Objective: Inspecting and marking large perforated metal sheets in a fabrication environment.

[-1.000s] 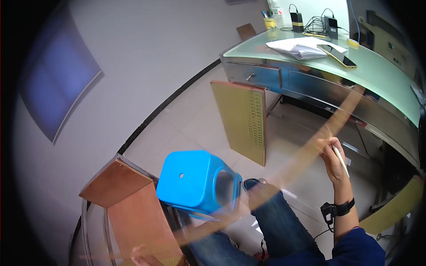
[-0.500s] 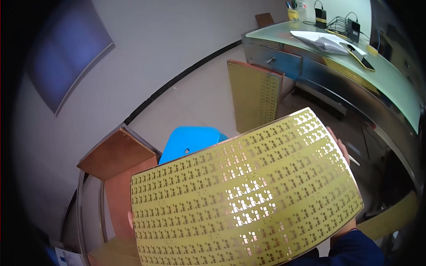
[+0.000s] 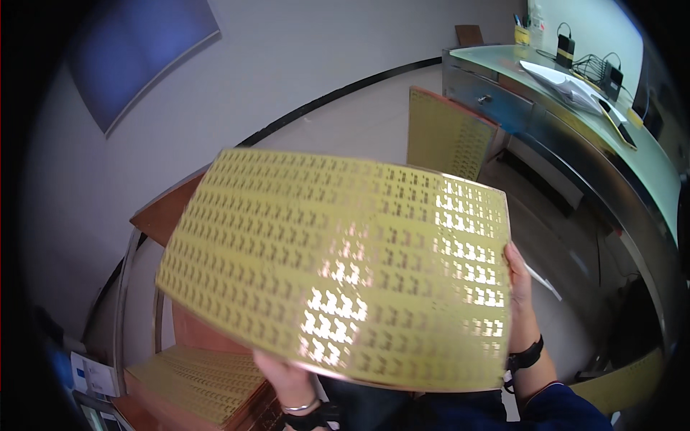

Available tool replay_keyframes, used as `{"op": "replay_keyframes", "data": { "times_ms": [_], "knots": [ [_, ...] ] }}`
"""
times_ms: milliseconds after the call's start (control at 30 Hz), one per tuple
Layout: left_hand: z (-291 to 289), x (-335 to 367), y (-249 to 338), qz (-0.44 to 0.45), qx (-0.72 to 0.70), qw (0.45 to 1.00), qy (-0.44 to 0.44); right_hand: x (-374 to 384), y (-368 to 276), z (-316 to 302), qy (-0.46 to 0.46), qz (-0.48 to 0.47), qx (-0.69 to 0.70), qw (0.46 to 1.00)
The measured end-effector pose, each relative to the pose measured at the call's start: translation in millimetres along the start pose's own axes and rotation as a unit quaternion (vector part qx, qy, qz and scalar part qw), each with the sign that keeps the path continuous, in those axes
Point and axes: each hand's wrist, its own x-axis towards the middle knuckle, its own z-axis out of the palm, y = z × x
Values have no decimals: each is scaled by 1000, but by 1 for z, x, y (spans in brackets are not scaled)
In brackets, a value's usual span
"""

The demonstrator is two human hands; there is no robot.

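Observation:
Both hands hold a large printed circuit board panel [image 3: 402,287], yellow-green with rows of small coppery pads that glint in the light. It is tilted in front of me. My left hand [image 3: 284,377] grips its lower edge, with the fingers hidden behind it. My right hand [image 3: 521,287] is closed on the right edge, fingers partly out of sight. A thin white stick-like thing [image 3: 544,281] shows beside the right hand; whether it is held cannot be told. Below and left of my left hand lies a stack of similar panels [image 3: 194,381].
The stack is on a metal-framed rack [image 3: 123,309] with a brown board [image 3: 165,208] behind. More panels [image 3: 449,133] lean against a glass-topped metal desk [image 3: 496,57] bearing papers [image 3: 564,86], a phone [image 3: 617,123] and black adapters [image 3: 611,80]. Another panel [image 3: 618,384] lies at the lower right.
The panel has turned clockwise and moved up and left, now covering the blue stool. Both wrists and the stacked panels have come into sight. The view has shifted slightly.

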Motion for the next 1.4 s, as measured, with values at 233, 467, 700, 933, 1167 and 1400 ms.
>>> {"op": "replay_keyframes", "data": {
  "times_ms": [233, 467, 700, 933, 1167, 1400],
  "knots": [
    [48, -33, -57, -89, 154, 981, 77, -3, 76, 72, -40, 23, 100, 994],
    [21, -23, -31, -86, 152, 975, 140, -6, 87, 46, -36, 116, -3, 993],
    [9, -24, -19, -78, 140, 966, 204, 17, 68, 12, -8, 54, -9, 998],
    [-20, -24, -25, -38, 87, 973, 212, 21, 65, 0, -18, 59, -56, 997],
    [-6, -23, -20, -26, 175, 956, 235, 24, 39, 13, -25, 85, -95, 992],
    [-2, -19, -22, -7, 201, 941, 271, 19, 28, 22, -44, 74, -89, 992]
  ]
}}
